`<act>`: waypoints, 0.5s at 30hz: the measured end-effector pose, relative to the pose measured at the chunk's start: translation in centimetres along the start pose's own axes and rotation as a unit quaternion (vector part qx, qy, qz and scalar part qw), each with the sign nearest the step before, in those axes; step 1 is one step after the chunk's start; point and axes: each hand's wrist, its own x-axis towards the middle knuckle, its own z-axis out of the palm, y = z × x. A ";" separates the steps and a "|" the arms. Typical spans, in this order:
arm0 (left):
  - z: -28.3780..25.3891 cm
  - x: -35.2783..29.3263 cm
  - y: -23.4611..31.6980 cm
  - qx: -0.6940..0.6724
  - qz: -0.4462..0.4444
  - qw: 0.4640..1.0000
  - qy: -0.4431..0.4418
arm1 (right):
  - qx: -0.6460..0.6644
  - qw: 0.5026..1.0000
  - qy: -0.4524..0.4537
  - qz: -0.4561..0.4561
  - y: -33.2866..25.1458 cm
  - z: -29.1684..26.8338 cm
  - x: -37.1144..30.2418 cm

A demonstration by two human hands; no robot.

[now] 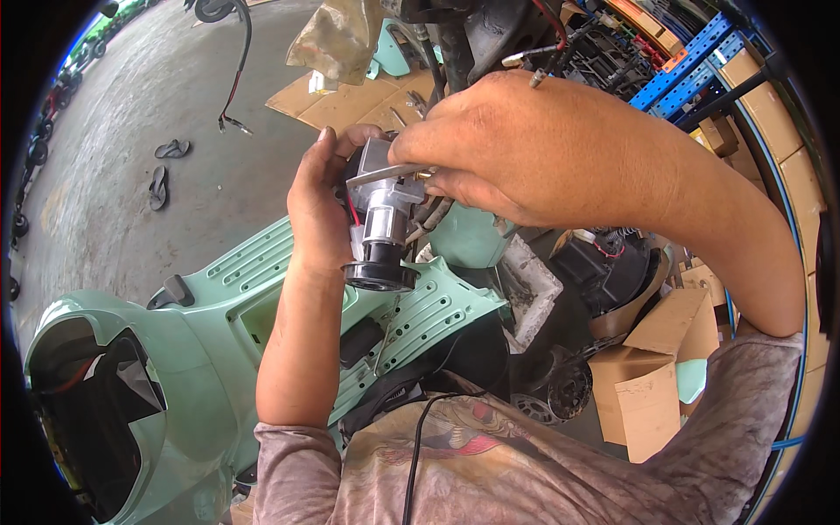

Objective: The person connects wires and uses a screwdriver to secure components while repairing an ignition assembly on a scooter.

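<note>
Upright in front of me is a silver metal ignition lock (pixel 384 220) with a black round end at the bottom. My left hand (pixel 317 199) is closed around its left side, the thumb pointing up. A red wire and a small white connector (pixel 357 238) run down between the palm and the lock. From above, my right hand (pixel 490 144) pinches a thin grey metal rod, seemingly a hex key (pixel 381 175), which lies across the lock's upper part. The right hand's fingertips are partly hidden behind the lock and the rod.
Below my arms lies a mint-green scooter body (pixel 197 350) with a slotted footboard. Flattened cardboard (pixel 350 103) and a hanging cable (pixel 245 70) are beyond. Sandals (pixel 158 187) lie on the floor at left. An open carton (pixel 647 385) and blue shelving (pixel 691 74) stand at right.
</note>
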 end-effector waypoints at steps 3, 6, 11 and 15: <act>-0.3 -0.1 -0.4 -0.008 0.000 1.000 0.023 | -0.010 1.000 0.010 -0.019 0.3 0.6 0.1; -0.4 -0.3 -0.8 -0.011 0.008 0.999 0.039 | -0.026 0.999 0.007 -0.025 0.3 0.8 0.2; -0.3 -0.9 -1.0 -0.009 0.031 0.998 0.054 | -0.054 0.998 0.020 -0.006 -0.3 0.5 0.1; 0.1 -1.3 -0.9 -0.009 0.028 0.998 0.050 | -0.057 0.998 0.013 -0.009 -0.3 0.5 0.1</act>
